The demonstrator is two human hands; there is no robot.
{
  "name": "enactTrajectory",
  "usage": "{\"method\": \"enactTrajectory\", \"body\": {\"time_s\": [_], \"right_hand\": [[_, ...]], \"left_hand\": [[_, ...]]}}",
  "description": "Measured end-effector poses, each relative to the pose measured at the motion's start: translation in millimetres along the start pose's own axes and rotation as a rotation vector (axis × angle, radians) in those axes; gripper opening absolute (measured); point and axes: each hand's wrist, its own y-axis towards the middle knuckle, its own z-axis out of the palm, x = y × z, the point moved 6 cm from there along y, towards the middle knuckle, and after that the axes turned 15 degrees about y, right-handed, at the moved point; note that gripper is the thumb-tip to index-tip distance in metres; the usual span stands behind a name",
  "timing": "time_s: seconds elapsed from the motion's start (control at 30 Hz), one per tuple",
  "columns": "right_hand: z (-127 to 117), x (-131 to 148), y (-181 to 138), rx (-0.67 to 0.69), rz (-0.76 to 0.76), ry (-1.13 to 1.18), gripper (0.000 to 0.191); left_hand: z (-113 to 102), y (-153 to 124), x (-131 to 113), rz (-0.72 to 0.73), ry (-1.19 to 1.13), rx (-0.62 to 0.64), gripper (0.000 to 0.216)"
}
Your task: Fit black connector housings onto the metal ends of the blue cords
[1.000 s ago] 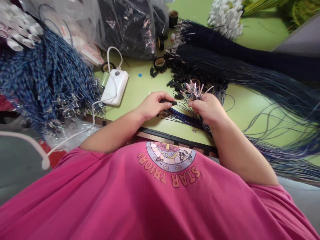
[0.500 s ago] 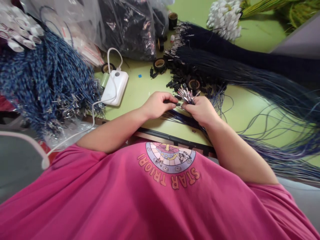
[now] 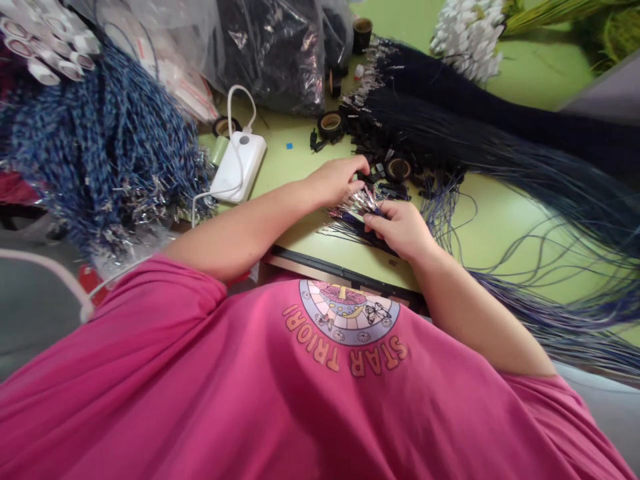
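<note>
My right hand [image 3: 400,228] is closed round a bundle of thin dark blue wires [image 3: 365,203] whose metal terminal ends fan out to the left, low over the green table [image 3: 300,167]. My left hand [image 3: 340,180] reaches forward past those wire ends to the pile of small black connectors [image 3: 385,157], with its fingers curled down onto the pile. What its fingertips hold, if anything, is hidden. The wires trail off to the right from under my right hand.
A white power bank [image 3: 239,167] with its cable lies left of my hands. A heap of blue twisted wires [image 3: 100,153] fills the left side. Long dark wire bundles [image 3: 500,147] run across the right. Tape rolls [image 3: 331,123], plastic bags [image 3: 270,47] and white connectors [image 3: 467,33] sit at the back.
My left hand left the wire ends and moved forward to the black connector pile. My right hand lowered the wire bundle toward the table. The view shifted slightly.
</note>
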Motion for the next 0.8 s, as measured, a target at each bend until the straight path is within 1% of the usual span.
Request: {"method": "enactTrajectory", "body": {"time_s": [0.03,0.1,0.13,0.2,0.33,0.43,0.53,0.7,0.8], "right_hand": [[-1,-4,2,-0.016,0.040,0.042,0.023],[-3,-11,5,-0.027,0.083,0.143,0.021],[-4,-12,6,-0.027,0.088,0.194,0.018],[-5,-13,8,-0.030,0.085,0.281,0.014],[-5,-11,9,-0.040,0.093,0.411,0.010],[-5,-7,9,-0.041,0.096,0.456,0.008],[-4,-6,9,-0.045,0.098,0.455,0.008],[-7,-7,8,-0.092,0.094,0.429,0.015],[-9,-9,8,-0.097,0.088,0.447,0.016]], "left_hand": [[-6,-5,5,-0.075,-0.081,-0.013,0.025],[-16,-18,15,-0.225,-0.279,-0.015,0.025],[-19,-26,17,-0.283,-0.379,0.003,0.024],[-20,-40,17,-0.343,-0.540,0.070,0.024],[-14,-63,5,-0.335,-0.727,0.206,0.036],[-6,-73,-1,-0.348,-0.808,0.251,0.041],[2,-75,0,-0.369,-0.852,0.246,0.034],[11,-72,5,-0.303,-0.932,0.202,0.031],[15,-72,5,-0.280,-0.934,0.233,0.034]]}}
